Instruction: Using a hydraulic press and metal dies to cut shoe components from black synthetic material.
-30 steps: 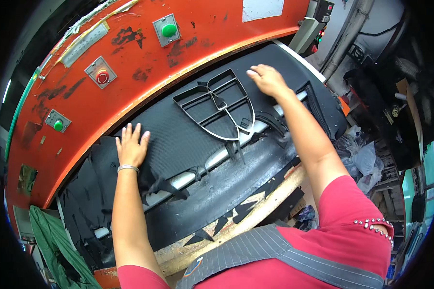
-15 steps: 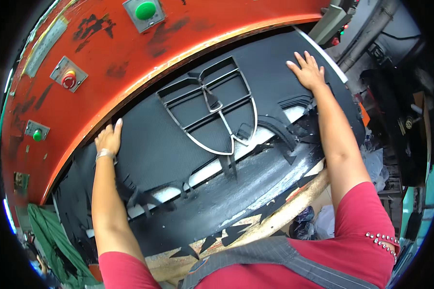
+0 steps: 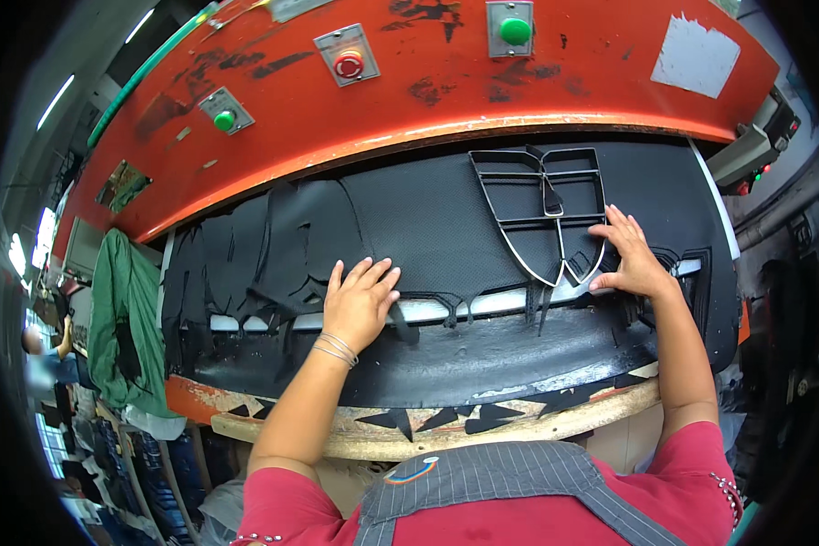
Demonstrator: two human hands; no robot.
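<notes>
A black textured sheet [image 3: 409, 205] with cut-out gaps along its near side lies on the table under the orange machine. On the sheet rests a shield-shaped metal cutting die [image 3: 508, 221] with inner bars. My left hand [image 3: 359, 305] lies on the sheet left of the die, near the cut edge, its fingers spread and holding nothing. My right hand [image 3: 635, 257] is at the die's lower right side, thumb and fingers apart. Its fingertips come up to the die's rim; whether they press on it I cannot tell.
The orange machine beam [image 3: 273, 136] spans the far side, with green buttons [image 3: 516, 32] and a red button [image 3: 348, 64]. Black triangular scraps [image 3: 437, 419] lie along the near wooden edge [image 3: 337, 439]. Green cloth [image 3: 123, 318] hangs at left. Another person [image 3: 50, 350] is far left.
My left hand has left the sheet's far edge and come nearer, beside the cut gaps. My right hand has moved from the sheet's far right to the die's side. The view has turned left.
</notes>
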